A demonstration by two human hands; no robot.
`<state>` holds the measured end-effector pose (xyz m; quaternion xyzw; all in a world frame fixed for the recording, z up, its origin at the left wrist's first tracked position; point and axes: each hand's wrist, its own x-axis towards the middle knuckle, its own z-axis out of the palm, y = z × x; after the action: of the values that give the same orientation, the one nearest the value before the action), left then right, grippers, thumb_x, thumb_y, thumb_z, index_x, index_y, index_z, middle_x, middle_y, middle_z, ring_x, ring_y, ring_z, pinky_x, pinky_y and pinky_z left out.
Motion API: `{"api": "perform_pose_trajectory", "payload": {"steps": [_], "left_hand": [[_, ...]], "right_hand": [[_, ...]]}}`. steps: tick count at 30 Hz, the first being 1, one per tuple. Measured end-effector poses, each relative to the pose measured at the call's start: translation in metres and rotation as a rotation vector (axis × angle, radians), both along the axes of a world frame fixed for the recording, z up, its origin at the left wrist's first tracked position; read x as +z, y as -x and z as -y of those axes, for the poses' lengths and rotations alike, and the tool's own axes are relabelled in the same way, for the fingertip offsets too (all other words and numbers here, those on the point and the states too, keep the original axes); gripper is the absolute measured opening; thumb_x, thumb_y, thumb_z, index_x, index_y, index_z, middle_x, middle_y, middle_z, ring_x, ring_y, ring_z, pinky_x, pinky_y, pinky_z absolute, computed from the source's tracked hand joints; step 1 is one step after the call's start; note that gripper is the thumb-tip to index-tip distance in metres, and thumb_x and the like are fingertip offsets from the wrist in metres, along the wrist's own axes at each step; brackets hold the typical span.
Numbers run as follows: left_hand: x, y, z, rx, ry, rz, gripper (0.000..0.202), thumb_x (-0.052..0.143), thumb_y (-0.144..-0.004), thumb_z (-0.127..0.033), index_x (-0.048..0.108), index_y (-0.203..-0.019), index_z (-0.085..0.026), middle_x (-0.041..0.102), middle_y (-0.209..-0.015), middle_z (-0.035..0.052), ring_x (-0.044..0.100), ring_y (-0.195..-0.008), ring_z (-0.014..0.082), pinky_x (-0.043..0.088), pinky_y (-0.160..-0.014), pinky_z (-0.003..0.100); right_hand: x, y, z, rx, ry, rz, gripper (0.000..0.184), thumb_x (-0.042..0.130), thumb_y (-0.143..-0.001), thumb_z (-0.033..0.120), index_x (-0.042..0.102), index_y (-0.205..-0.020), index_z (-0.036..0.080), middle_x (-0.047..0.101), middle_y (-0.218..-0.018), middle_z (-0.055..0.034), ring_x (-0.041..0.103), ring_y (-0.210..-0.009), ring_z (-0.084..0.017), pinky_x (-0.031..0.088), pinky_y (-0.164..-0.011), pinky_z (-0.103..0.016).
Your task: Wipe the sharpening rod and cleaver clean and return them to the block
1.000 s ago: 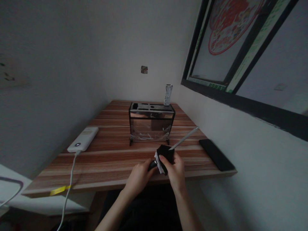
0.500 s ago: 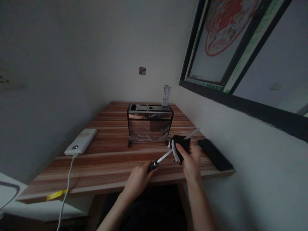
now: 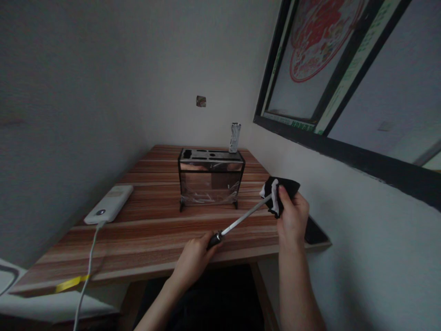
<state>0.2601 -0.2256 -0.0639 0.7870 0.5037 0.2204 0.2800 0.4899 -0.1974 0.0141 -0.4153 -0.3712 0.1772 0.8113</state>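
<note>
My left hand (image 3: 193, 257) is closed round the dark handle of a long thin metal rod (image 3: 241, 219), which slants up to the right over the wooden table (image 3: 148, 230). My right hand (image 3: 292, 216) pinches a black and white cloth (image 3: 279, 193) folded round the rod's far tip. Both hands hover above the table's near right edge. A metal and clear slotted holder (image 3: 210, 179) stands on the table just beyond the rod.
A white power bank (image 3: 109, 203) with a cable (image 3: 87, 271) lies at the left. A black phone (image 3: 315, 232) lies by the right wall, partly behind my right hand. A small pale tube (image 3: 234, 137) stands at the back. A framed picture (image 3: 344, 69) hangs on the right wall.
My right hand has slid the cloth along the rod from beside the handle out to its tip, up and to the right. The left hand kept hold of the handle.
</note>
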Motion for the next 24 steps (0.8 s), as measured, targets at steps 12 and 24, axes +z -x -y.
{"api": "perform_pose_trajectory", "payload": {"steps": [12,24], "left_hand": [[-0.003,0.002,0.000,-0.003,-0.045,-0.009,0.016,0.046,-0.090,-0.034,0.057,-0.091,-0.022,0.068,-0.079,0.0034,0.066,-0.077,0.0212,0.038,-0.062,0.023],[0.000,0.000,-0.001,0.019,0.010,-0.006,0.022,0.047,-0.087,-0.025,0.058,-0.106,-0.022,0.071,-0.094,0.0068,0.066,-0.090,0.0237,0.044,-0.073,0.025]], "right_hand": [[-0.026,0.032,0.019,0.139,0.186,0.023,0.030,0.072,-0.069,0.039,0.066,-0.085,0.015,0.069,-0.075,-0.0047,0.062,-0.060,-0.015,0.049,-0.051,-0.024],[-0.062,0.090,0.044,0.332,0.411,0.224,0.037,0.072,-0.068,0.034,0.061,-0.099,0.017,0.071,-0.093,-0.0095,0.066,-0.087,-0.025,0.052,-0.079,-0.038]]}}
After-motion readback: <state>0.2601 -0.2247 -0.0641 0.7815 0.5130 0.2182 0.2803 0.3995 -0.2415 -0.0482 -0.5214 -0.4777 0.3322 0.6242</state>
